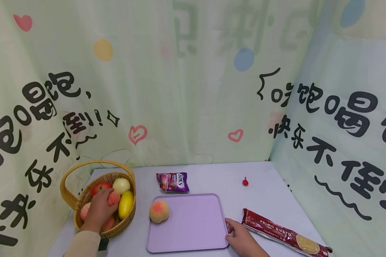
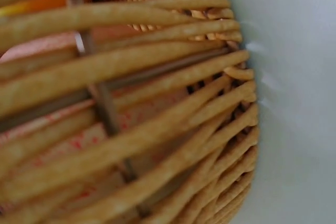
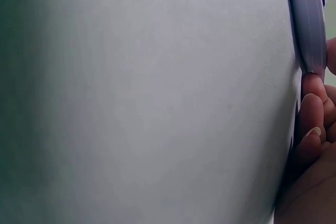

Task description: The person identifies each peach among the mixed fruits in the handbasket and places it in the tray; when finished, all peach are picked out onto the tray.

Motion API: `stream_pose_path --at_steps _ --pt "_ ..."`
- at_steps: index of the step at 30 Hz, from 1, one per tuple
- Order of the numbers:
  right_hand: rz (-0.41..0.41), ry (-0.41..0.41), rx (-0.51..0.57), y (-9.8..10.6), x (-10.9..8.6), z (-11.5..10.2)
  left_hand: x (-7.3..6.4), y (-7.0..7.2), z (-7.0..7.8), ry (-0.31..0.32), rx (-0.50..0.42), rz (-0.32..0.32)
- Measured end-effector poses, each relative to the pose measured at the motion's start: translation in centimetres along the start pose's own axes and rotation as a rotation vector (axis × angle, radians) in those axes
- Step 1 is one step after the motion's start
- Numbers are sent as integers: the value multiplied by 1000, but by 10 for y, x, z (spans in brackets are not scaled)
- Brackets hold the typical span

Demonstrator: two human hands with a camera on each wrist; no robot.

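My left hand [image 1: 101, 210] reaches down into a wicker basket [image 1: 133, 210] at the left, its fingers curled over a small pinkish-red round fruit [image 1: 114, 198]. Around it in the basket lie a red tomato-like fruit [image 1: 101, 187], a pale round fruit [image 1: 121, 186], a yellow oval fruit [image 1: 126, 205] and more pinkish fruit. The left wrist view shows only the basket's woven side [image 2: 131, 72], hiding the fingers. My right hand [image 1: 241, 237] pinches the right rim of a lilac tray [image 1: 189, 225], fingertips [image 3: 313, 87] under the edge. A peach [image 1: 159, 211] rests on the tray's left side.
Behind the tray lies a purple snack packet [image 1: 172, 182]. A tiny red object [image 1: 245, 181] sits at the back right. A long dark-red spaghetti packet [image 1: 284, 232] lies right of my right hand. Printed curtains [image 1: 186, 107] stand behind the table and at both sides.
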State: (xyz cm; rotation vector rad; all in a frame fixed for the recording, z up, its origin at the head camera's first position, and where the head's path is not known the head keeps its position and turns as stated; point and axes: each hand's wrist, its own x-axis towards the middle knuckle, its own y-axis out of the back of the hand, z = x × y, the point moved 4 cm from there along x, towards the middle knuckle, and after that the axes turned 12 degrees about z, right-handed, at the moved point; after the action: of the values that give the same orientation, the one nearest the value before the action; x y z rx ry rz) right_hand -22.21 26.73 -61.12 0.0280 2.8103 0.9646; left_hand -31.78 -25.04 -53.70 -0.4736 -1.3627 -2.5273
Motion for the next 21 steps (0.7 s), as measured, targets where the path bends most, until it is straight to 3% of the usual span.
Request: stream_pose_path --at_steps 12,21 --pt "5 6 -12 1 0 -1 2 4 5 39 -18 -9" --pt "7 -16 -20 1 -1 -2 3 9 11 3 -66 63"
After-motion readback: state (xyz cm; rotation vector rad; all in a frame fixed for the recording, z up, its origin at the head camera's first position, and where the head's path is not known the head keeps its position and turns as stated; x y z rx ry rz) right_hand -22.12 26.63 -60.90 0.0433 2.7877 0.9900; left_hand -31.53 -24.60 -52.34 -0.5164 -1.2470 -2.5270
